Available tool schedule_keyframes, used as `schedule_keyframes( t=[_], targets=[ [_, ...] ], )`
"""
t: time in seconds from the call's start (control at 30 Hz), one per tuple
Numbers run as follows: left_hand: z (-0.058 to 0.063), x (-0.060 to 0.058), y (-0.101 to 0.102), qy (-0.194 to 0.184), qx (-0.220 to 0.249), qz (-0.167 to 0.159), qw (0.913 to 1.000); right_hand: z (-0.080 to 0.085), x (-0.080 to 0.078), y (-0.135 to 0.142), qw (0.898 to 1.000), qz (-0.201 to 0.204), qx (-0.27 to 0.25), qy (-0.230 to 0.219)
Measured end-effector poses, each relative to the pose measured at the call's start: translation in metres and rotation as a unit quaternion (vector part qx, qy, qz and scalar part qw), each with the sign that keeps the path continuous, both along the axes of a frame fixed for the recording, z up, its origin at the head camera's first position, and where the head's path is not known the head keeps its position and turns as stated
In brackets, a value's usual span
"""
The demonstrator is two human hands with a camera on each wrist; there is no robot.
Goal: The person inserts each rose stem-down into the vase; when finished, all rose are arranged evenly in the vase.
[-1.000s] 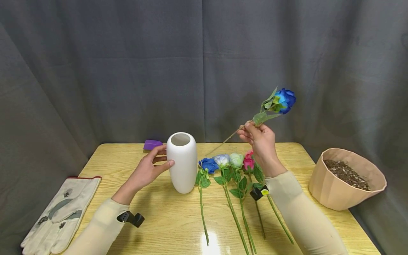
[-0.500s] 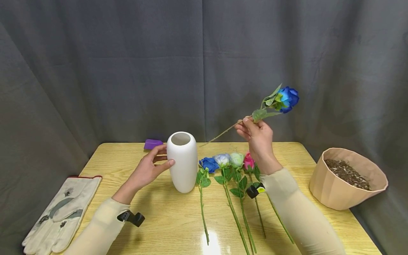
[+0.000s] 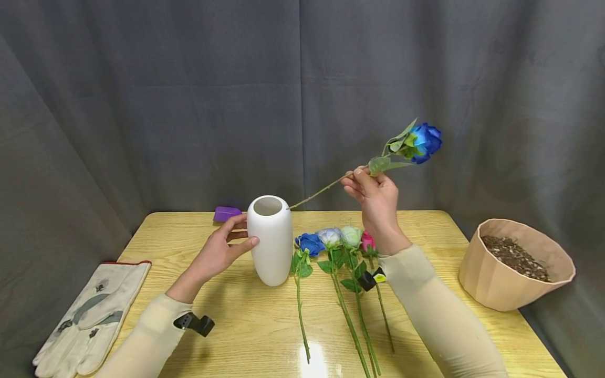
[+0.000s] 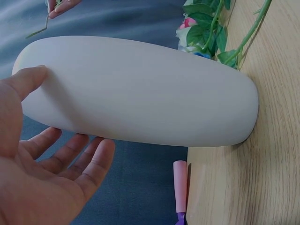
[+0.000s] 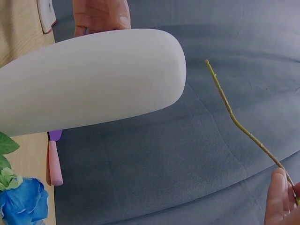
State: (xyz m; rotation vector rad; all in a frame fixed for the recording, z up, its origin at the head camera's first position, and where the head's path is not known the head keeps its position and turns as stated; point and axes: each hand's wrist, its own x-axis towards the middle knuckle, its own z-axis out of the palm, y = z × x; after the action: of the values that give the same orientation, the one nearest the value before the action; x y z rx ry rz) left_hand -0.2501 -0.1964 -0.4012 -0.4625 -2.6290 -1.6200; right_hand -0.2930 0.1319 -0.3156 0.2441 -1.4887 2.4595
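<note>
A tall white vase (image 3: pixel 270 247) stands upright on the table. My left hand (image 3: pixel 227 244) holds its upper left side, thumb in front and fingers behind; in the left wrist view the thumb and fingertips (image 4: pixel 104 150) lie on opposite sides of the vase (image 4: pixel 140 93). With thumb and fingers my right hand (image 3: pixel 378 202) pinches the stem of a blue rose (image 3: pixel 425 143), close below its leaves. The rose slants, bloom up to the right. Its bare stem end (image 5: pixel 215 79) is apart from the vase (image 5: pixel 103 79) in the right wrist view, just beyond the mouth end.
A blue rose (image 3: pixel 310 244), pale white-blue rose (image 3: pixel 329 236), pale green rose (image 3: pixel 351 237) and pink rose (image 3: pixel 368 240) lie right of the vase. A soil-filled planter (image 3: pixel 472 268) stands far right, gloves (image 3: pixel 94 315) lie left. Behind the vase is a purple tool (image 3: pixel 227 213) with pink handle (image 4: pixel 180 185).
My right hand has moved left and up with the blue rose, bringing the stem end from behind the lying flowers to the vase's rim in the head view. The left hand and vase stay put.
</note>
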Motion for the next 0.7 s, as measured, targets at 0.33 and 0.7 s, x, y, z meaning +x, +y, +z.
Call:
schedule_keyframes(
  t=[0.33,0.7],
  targets=[
    [0.0,0.001,0.001,-0.004,0.004,0.0,1.0,-0.002,0.001,-0.011,0.999,-0.008,0.025,0.018],
    [0.0,0.001,0.003,-0.01,0.006,0.005,0.9999,-0.005,0.0,-0.021,0.998,0.0,0.056,0.027]
  ],
)
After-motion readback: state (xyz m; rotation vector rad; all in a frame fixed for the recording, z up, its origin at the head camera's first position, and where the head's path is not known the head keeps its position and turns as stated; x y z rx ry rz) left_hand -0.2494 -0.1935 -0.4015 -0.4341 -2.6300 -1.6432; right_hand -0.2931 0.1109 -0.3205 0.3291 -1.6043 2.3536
